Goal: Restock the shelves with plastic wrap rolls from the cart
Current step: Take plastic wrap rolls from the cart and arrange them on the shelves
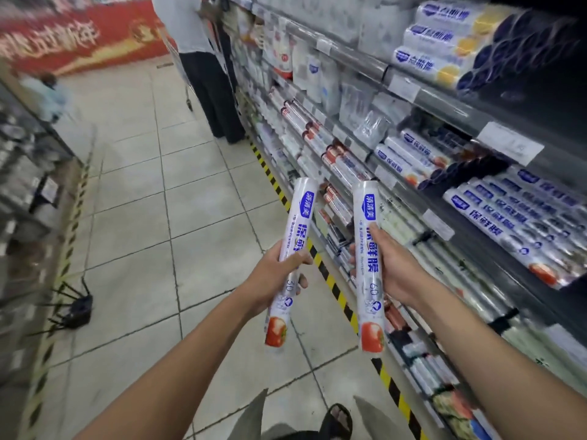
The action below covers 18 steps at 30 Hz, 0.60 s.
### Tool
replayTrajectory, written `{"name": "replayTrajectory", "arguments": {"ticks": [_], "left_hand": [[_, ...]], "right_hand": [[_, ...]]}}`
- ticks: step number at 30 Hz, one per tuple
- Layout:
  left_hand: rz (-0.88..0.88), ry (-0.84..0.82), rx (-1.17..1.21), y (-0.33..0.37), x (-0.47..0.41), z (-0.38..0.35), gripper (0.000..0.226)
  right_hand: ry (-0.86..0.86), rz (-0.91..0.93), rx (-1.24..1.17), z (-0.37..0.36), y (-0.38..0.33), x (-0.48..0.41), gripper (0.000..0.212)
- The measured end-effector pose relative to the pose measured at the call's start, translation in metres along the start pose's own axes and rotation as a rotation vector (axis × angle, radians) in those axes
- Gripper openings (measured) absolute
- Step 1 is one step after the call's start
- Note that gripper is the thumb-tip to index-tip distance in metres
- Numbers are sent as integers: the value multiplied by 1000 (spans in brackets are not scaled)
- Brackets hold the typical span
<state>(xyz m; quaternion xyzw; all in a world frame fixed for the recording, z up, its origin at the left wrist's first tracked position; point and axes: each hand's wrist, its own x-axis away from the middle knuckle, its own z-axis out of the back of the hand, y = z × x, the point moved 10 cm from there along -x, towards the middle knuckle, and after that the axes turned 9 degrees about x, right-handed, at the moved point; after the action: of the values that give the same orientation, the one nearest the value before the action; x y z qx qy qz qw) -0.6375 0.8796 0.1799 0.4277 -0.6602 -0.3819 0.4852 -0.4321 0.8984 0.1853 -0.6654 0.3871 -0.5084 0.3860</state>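
Observation:
My left hand (274,274) grips a white plastic wrap roll (297,214) with blue lettering and a tomato picture, held nearly upright over the aisle floor. My right hand (395,268) grips a second, similar roll (368,211), marked 60, close beside the shelf front. The shelves (444,103) run along the right side and hold rows of matching white-and-blue rolls (508,217) lying flat. The cart is out of view.
A person in a grey top and dark trousers (206,74) stands further down the aisle by the shelves. Yellow-black tape (333,284) lines the floor at the shelf base. A dark router-like device (79,309) lies at the left. Another shelf unit (25,173) borders the left side.

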Motion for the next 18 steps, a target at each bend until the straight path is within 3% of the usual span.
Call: {"name": "replayTrajectory", "arguments": {"ticks": [6, 10, 13, 16, 18], "left_hand": [[70, -10, 93, 13, -61, -10, 42], [96, -58, 222, 14, -101, -28, 46], [174, -156, 358, 11, -136, -46, 54], [223, -301, 414, 14, -169, -67, 34], [258, -411, 393, 18, -187, -81, 33]], "right_hand": [[47, -16, -47, 25, -17, -40, 43], [115, 1, -23, 47, -31, -57, 32], [215, 0, -19, 67, -38, -65, 29], [328, -13, -22, 84, -46, -69, 32], [395, -16, -11, 92, -52, -69, 29]]}}
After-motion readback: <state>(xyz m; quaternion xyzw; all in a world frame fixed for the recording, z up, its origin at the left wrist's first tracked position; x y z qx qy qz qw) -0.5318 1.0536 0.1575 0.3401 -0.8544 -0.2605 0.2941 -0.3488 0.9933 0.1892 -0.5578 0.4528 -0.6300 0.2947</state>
